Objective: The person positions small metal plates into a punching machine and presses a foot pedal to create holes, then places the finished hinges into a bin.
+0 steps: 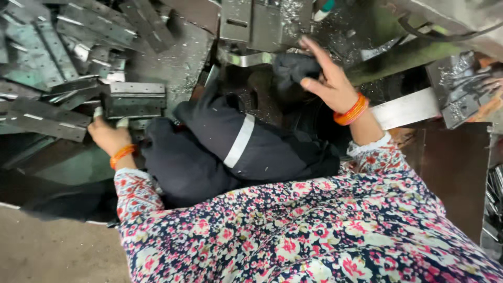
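Steel brackets (47, 63) lie heaped just beyond your left hand (107, 137), whose fingers curl onto one flat plate (133, 99), likely to draw it off the pile. Your right hand (327, 78), fingers spread, presses a dark cloth (293, 71) at the machine's metal fixture (257, 23). Hands well apart, a dark garment (236, 147) between.

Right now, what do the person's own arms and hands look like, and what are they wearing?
Both hands are bare. The left hand has orange bangles at the wrist; the right hand has a thicker stack of orange bangles. Both arms wear long sleeves of dark fabric printed with pink, red and white flowers.
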